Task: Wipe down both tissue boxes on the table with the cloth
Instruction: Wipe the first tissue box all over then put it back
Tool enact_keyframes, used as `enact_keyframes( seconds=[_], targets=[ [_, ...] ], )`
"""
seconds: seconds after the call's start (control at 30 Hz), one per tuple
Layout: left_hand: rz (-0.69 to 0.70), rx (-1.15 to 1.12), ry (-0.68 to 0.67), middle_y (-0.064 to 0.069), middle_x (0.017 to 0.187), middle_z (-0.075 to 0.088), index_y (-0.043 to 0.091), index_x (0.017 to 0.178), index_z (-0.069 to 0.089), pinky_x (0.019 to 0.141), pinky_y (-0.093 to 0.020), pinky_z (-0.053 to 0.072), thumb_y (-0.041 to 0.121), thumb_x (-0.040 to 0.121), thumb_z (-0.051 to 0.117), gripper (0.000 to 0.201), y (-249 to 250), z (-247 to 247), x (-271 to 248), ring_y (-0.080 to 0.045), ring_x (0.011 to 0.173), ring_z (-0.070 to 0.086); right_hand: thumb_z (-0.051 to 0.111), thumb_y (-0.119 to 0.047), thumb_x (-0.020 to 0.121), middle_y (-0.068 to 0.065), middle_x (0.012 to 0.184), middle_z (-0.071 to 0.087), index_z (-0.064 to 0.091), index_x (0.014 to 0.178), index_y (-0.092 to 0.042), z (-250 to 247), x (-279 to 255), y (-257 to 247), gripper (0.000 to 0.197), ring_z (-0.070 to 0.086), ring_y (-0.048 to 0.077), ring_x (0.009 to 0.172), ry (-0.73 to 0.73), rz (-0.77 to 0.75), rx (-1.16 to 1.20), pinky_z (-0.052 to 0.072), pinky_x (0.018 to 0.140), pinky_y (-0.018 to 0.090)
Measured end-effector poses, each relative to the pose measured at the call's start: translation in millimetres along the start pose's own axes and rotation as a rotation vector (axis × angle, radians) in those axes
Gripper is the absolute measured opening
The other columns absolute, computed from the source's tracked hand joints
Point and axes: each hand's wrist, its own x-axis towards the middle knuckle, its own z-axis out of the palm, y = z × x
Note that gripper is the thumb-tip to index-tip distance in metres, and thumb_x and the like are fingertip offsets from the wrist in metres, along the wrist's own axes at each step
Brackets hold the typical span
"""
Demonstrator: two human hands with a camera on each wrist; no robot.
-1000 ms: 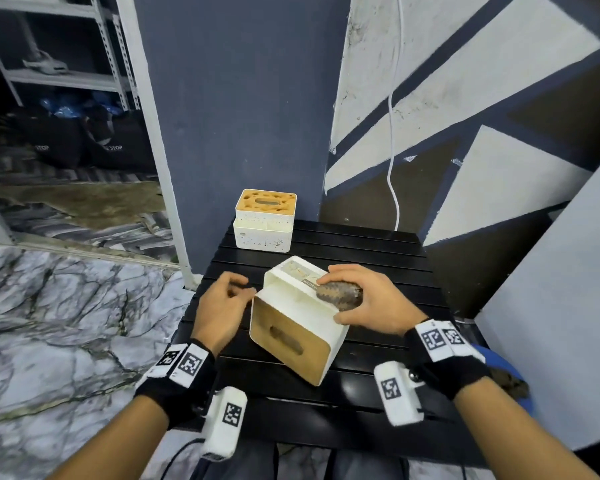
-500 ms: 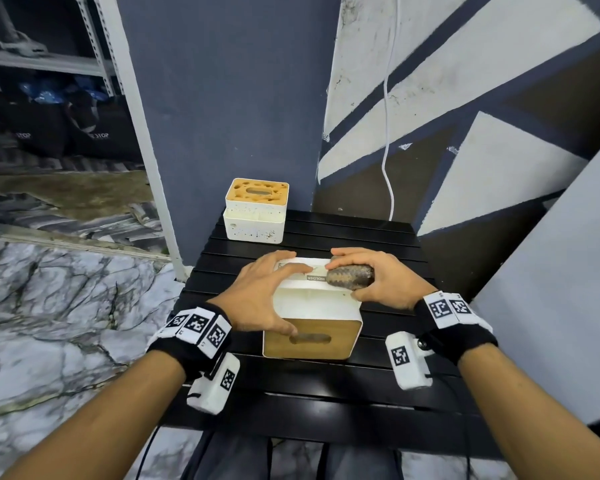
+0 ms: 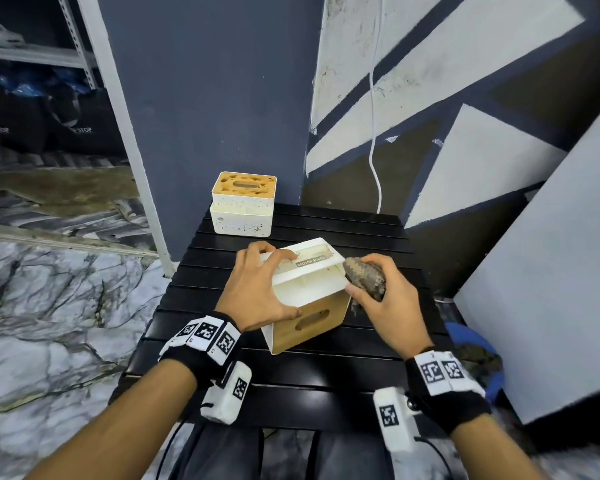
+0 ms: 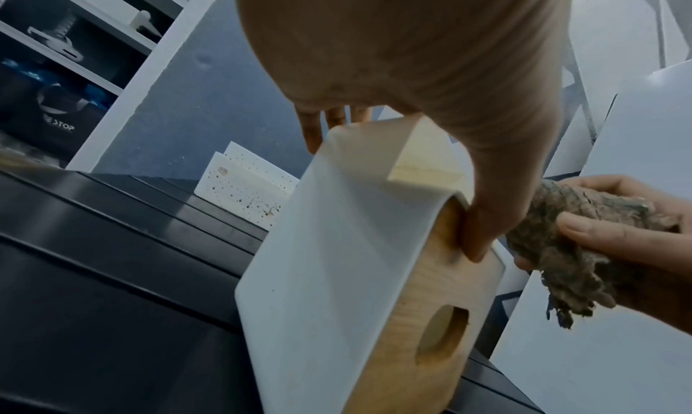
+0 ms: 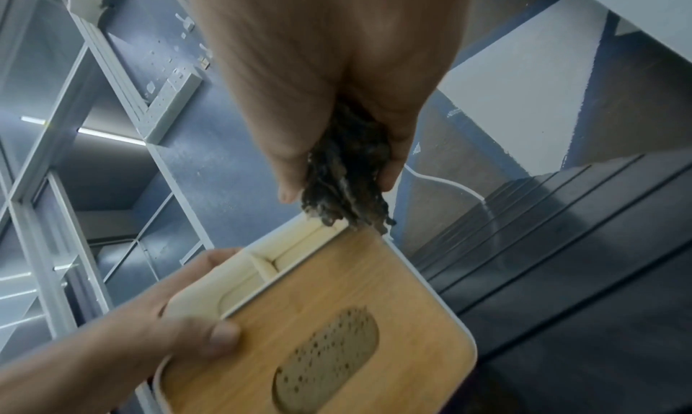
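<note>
A white tissue box with a wooden lid [image 3: 309, 292] [image 4: 337, 272] [image 5: 318, 316] lies on its side on the black slatted table [image 3: 291, 375], its slotted lid facing me. My left hand [image 3: 260, 289] [image 4: 430, 94] grips it, fingers over the top face and thumb on the lid. My right hand [image 3: 381, 296] [image 5: 329, 94] holds a bunched brown cloth [image 3: 364, 277] [image 4: 561, 242] [image 5: 344, 183] against the box's right upper edge. A second white speckled tissue box with an orange-stained lid [image 3: 244, 204] [image 4: 243, 188] stands upright at the table's far left corner.
A dark blue wall panel [image 3: 205, 98] rises just behind the table. A white cable [image 3: 373, 116] hangs down the painted wall. A grey board [image 3: 551, 271] leans at the right, a blue object [image 3: 471, 341] below it. Marble floor [image 3: 49, 323] lies left.
The box has been turned, its lid now angled toward my right. My left hand came from beside the box onto its top. The cloth slid from the top face to the right edge.
</note>
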Motion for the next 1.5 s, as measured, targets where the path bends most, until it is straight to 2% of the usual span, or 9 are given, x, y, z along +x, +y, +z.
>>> enact_keyframes(
  seconds=[0.17,0.4,0.6,0.7,0.87,0.97,1.13,1.4,1.5],
  targets=[
    [-0.019,0.005,0.027,0.005,0.133,0.026,0.038,0.135,0.042,0.106,-0.032,0.035,0.054,0.051,0.086,0.096,2,5,-1,-0.017,0.125,0.024,0.068,-0.033,0.084,-0.001,0.136,0.045,0.051,0.125,-0.029,31,-6,5,0.044,0.042,0.015,0.125,0.027,0.082,-0.157,0.038,0.106,0.031],
    [-0.027,-0.011,0.034,0.004,0.134,0.026,0.034,0.133,0.044,0.107,-0.034,0.035,0.052,0.049,0.086,0.096,1,8,-2,-0.018,0.124,0.025,0.037,-0.029,0.099,0.003,0.157,0.007,0.035,0.141,-0.029,44,-7,-15,0.042,0.016,0.024,0.137,-0.084,0.145,-0.264,0.033,0.106,0.034],
    [-0.025,-0.042,0.073,0.003,0.132,0.028,0.031,0.127,0.051,0.103,-0.031,0.035,0.048,0.047,0.089,0.091,3,10,-2,-0.017,0.120,0.027,0.038,-0.025,0.099,0.008,0.153,0.015,0.038,0.139,-0.024,52,7,-21,0.040,0.023,0.029,0.132,-0.044,0.175,-0.361,0.040,0.100,0.039],
    [-0.024,-0.052,0.088,0.003,0.132,0.028,0.030,0.128,0.051,0.103,-0.031,0.035,0.047,0.048,0.087,0.089,4,13,-3,-0.017,0.120,0.027,0.041,-0.026,0.098,0.007,0.148,0.021,0.040,0.138,-0.025,55,4,-23,0.040,0.026,0.027,0.130,-0.045,0.171,-0.302,0.039,0.099,0.036],
    [-0.043,-0.085,0.105,0.001,0.133,0.028,0.032,0.128,0.049,0.104,-0.032,0.033,0.054,0.045,0.076,0.089,6,17,-6,-0.020,0.121,0.029,0.048,-0.021,0.094,-0.004,0.140,0.042,0.044,0.137,-0.024,53,-9,-20,0.043,0.035,0.018,0.124,-0.082,-0.022,-0.300,0.030,0.102,0.023],
    [-0.041,-0.077,0.090,0.002,0.134,0.027,0.033,0.128,0.048,0.105,-0.034,0.033,0.051,0.045,0.077,0.090,5,16,-6,-0.020,0.122,0.028,0.057,-0.019,0.089,-0.004,0.126,0.056,0.051,0.126,-0.025,47,-6,-14,0.039,0.045,0.016,0.116,-0.015,0.000,-0.242,0.042,0.095,0.028],
    [-0.043,-0.073,0.094,0.003,0.134,0.026,0.032,0.128,0.048,0.105,-0.031,0.031,0.054,0.044,0.075,0.091,7,17,-8,-0.018,0.121,0.027,0.056,-0.025,0.092,0.002,0.145,0.044,0.054,0.130,-0.024,48,9,-2,0.039,0.040,0.021,0.128,0.040,0.078,-0.293,0.040,0.101,0.035],
    [-0.049,-0.082,0.114,0.002,0.133,0.028,0.032,0.127,0.048,0.106,-0.036,0.035,0.058,0.044,0.072,0.090,7,19,-9,-0.020,0.121,0.030,0.056,-0.027,0.091,-0.001,0.140,0.048,0.056,0.129,-0.021,63,-7,-18,0.038,0.037,0.019,0.122,-0.006,-0.072,-0.288,0.035,0.101,0.026],
    [-0.051,-0.068,0.098,0.001,0.135,0.027,0.033,0.129,0.047,0.107,-0.036,0.034,0.059,0.044,0.071,0.092,8,17,-9,-0.021,0.122,0.029,0.055,-0.031,0.093,0.000,0.143,0.044,0.055,0.130,-0.026,51,3,-8,0.038,0.037,0.019,0.123,-0.001,-0.009,-0.316,0.039,0.100,0.031]
  ],
)
